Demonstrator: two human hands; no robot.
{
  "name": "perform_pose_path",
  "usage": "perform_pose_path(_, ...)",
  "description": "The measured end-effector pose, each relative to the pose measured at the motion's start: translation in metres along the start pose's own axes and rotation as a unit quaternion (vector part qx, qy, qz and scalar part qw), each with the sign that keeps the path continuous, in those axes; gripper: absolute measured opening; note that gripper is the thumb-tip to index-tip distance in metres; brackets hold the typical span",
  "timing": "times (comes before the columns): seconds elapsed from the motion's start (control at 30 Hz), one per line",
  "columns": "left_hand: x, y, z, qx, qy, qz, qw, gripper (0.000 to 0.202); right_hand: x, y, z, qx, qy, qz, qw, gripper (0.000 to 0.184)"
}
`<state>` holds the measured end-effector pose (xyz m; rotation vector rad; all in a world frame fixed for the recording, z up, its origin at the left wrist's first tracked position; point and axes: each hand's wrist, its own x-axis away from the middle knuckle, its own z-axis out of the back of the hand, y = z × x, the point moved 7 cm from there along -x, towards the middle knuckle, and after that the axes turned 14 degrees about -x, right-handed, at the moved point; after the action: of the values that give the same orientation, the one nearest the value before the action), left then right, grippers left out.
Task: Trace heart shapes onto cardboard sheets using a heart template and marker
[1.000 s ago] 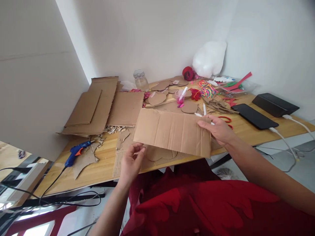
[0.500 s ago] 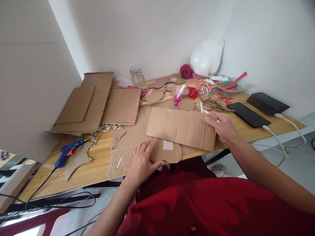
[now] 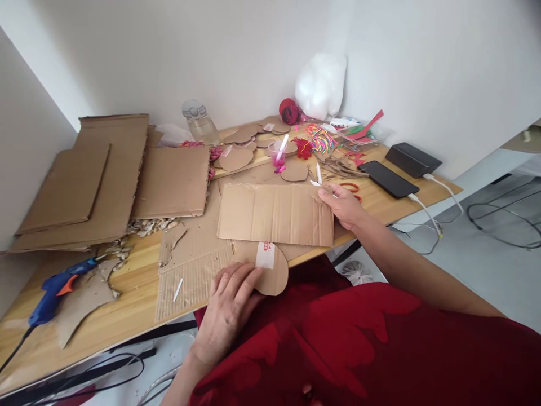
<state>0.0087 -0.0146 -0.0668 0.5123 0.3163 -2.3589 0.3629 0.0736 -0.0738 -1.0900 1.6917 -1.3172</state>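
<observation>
My right hand (image 3: 344, 207) grips the upper right corner of a rectangular cardboard piece (image 3: 274, 214), thumb on top. A small white tip shows by its fingers; whether they hold it I cannot tell. My left hand (image 3: 232, 296) is closed on a rounded cardboard piece (image 3: 276, 276) at the table's front edge, its fingers on top and its thumb hidden below. A pale label with red print sits on that piece. Under both lies a larger cardboard sheet (image 3: 190, 287). Orange-handled scissors (image 3: 351, 186) peek out beyond my right hand.
Cardboard sheets (image 3: 114, 180) are stacked at left. A blue glue gun (image 3: 59, 287) lies in front of them. Rounded cutouts (image 3: 236, 158), a jar (image 3: 200, 124), colourful yarn (image 3: 322, 140) and a white bag (image 3: 321, 87) stand behind. At right are a phone (image 3: 389, 179) and black box (image 3: 412, 159).
The rounded piece has slid out from beneath the rectangular one, towards me, with my left hand. The rectangular piece now sits straighter. The view has turned right, and the orange scissor handles have come into sight.
</observation>
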Motion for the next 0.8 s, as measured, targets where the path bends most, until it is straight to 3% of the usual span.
perform_pose_path(0.1, -0.008, 0.01, 0.0, -0.007, 0.016, -0.038, 0.999, 0.043, -0.001, 0.001, -0.002, -0.005, -0.014, 0.002, 1.0, 0.048)
perform_pose_path(0.17, -0.006, 0.011, 0.009, -0.009, 0.051, -0.07, 0.996, 0.047, -0.001, 0.001, -0.003, -0.006, -0.021, 0.0, 1.0, 0.05)
perform_pose_path(0.3, 0.014, 0.011, 0.049, -0.033, 0.077, -0.132, 0.988, 0.058, -0.001, 0.002, -0.002, -0.002, -0.03, -0.008, 1.0, 0.053)
perform_pose_path(0.47, 0.013, 0.011, 0.1, -0.069, 0.098, -0.126, 0.985, 0.059, -0.002, 0.0, -0.011, 0.009, -0.045, -0.007, 0.999, 0.055)
perform_pose_path(0.57, -0.014, 0.025, 0.092, -0.1, 0.125, -0.167, 0.973, 0.057, 0.003, 0.002, -0.025, 0.03, -0.074, -0.008, 0.997, 0.052)
perform_pose_path(0.7, -0.066, 0.039, 0.043, -0.104, 0.091, -0.19, 0.972, 0.056, 0.01, 0.007, -0.035, 0.071, -0.098, -0.013, 0.993, 0.042)
perform_pose_path(0.8, -0.094, 0.047, 0.011, -0.103, 0.053, -0.181, 0.977, 0.054, 0.011, 0.007, -0.034, 0.128, -0.101, 0.029, 0.986, 0.038)
